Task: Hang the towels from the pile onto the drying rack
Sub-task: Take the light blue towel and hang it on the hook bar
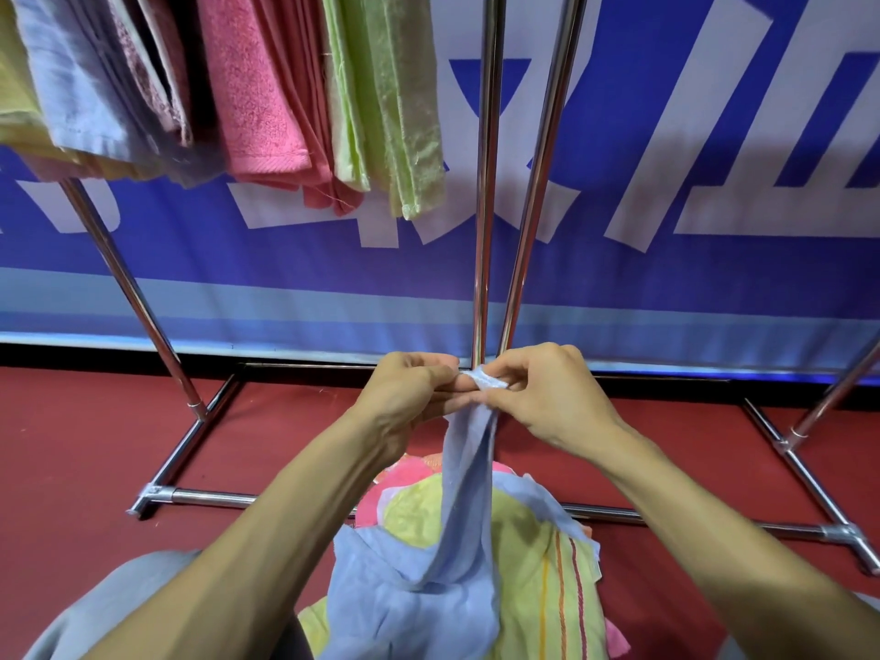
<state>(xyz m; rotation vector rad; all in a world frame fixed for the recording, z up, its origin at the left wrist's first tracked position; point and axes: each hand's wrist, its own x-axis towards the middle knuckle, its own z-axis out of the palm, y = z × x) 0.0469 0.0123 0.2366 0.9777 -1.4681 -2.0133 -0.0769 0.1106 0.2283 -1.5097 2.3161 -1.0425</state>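
Centre frame, a corner of the blue towel (469, 469) is being pinched by the left hand (405, 393) and right hand (547, 397) above the pile (538, 554), its edge probably best being stretched flat before the rack (488, 183).

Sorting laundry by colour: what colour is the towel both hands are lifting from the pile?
The towel is light blue, seen in the head view.

Quick count: one left hand (405, 393), one right hand (552, 397), one drying rack (483, 231), one blue towel (469, 469), roughly six hung towels (257, 88) and three in the pile (533, 554).
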